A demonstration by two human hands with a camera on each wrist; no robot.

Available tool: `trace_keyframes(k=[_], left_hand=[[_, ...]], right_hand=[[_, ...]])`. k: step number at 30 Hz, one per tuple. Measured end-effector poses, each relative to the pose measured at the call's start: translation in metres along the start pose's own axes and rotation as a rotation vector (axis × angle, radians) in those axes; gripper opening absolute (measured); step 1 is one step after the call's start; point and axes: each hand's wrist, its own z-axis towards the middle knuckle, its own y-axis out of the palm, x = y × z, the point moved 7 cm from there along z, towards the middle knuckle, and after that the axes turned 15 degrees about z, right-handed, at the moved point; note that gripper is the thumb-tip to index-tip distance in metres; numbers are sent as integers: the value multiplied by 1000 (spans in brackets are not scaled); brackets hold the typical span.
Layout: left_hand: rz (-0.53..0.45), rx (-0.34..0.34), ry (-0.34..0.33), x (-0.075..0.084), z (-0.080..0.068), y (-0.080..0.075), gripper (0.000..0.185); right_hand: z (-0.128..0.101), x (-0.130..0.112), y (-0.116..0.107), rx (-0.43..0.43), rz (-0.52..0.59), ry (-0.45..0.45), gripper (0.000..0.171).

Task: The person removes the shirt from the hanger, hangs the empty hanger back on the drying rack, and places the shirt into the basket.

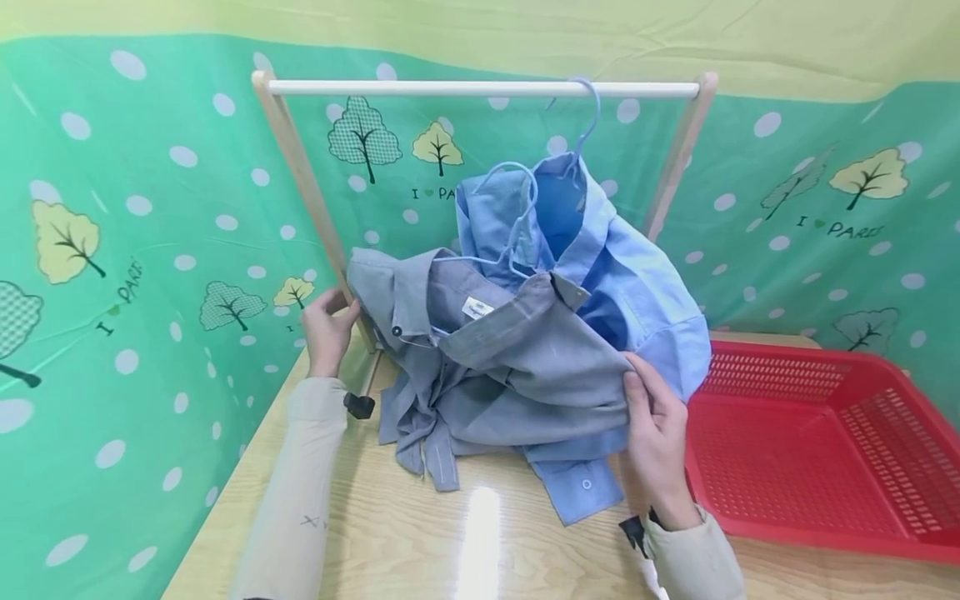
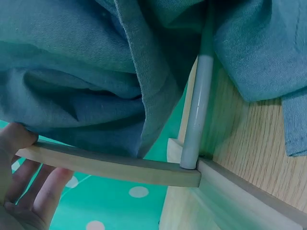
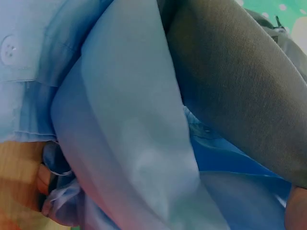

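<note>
Shirts, two, piled at foot of wooden clothes rack on wood-grain table. Grey shirt in front of rack, collar w/ white label facing up, blue plastic hanger poking out of neck opening, hook free & below top bar. Light blue shirt behind & to the right, on 2nd blue hanger whose hook sits over white top bar near right-hand post. Blue cuff w/ button spilling onto table in front of rack. Left hand at left-hand post, fingers curled round grey collar/shoulder edge, pinching fabric beside the post; in left wrist view, thumb pressed onto top of rack's wooden base foot, fingers curled below it, grey fabric bunched right above; exact hold on cloth vs. wood hard to tell there. Right hand in front of rack's right half, thumb on top, fingers under, pinching grey hem together w/ blue fabric. Right wrist view: close-up folds of blue & grey cloth, fingertips at lower left edge tucked into fabric. Red plastic basket right of rack, on table, near right hand but apart. Green tree-print backdrop behind rack.
</note>
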Motion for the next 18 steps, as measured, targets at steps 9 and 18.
trace_keyframes(k=[9, 18], left_hand=[[-7, 2, -4, -2, -2, 0, 26], [-4, 8, -10, -3, -1, 2, 29]], right_hand=[[-4, 13, -9, 9, 14, 108, 30], [-7, 26, -20, -4, -17, 212, 30]])
